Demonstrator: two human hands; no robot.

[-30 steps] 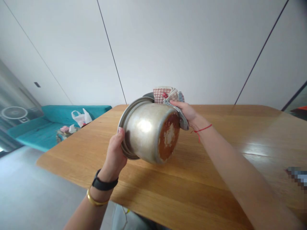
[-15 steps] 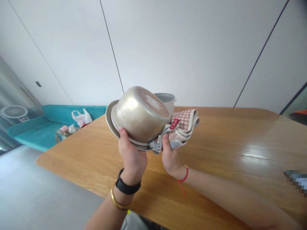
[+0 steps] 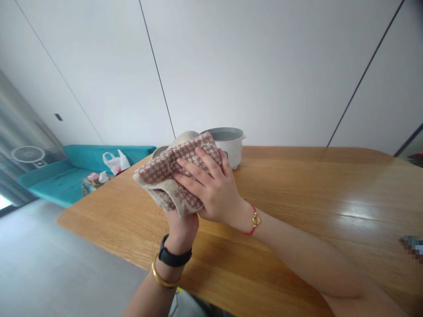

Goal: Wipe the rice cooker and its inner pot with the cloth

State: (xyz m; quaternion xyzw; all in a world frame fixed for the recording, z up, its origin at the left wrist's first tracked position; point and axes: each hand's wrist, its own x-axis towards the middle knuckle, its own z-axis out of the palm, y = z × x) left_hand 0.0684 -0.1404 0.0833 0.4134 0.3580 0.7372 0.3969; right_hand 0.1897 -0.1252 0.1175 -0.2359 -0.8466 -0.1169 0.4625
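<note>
A silver metal inner pot (image 3: 185,137) is turned bottom up, and most of it is hidden behind a red-and-cream houndstooth cloth (image 3: 158,176). My right hand (image 3: 211,187) presses that cloth against the pot with its fingers spread. Below, my left hand (image 3: 181,230) supports the pot from underneath, its fingers hidden by the cloth. Both hands are held above the wooden table (image 3: 280,185). A white pot-shaped cooker (image 3: 230,149) stands behind them at the table's far edge, apart from my hands.
A teal sofa (image 3: 66,185) with a white plastic bag (image 3: 114,163) and some clutter lies beyond the table at left. A pedestal fan (image 3: 28,155) stands by the curtained window. A pixelated object (image 3: 413,246) sits at the right edge.
The cloth has moved from beside the pot onto its upturned base. My right hand has come over the top of it, and the pot has dropped lower, revealing more of the white cooker.
</note>
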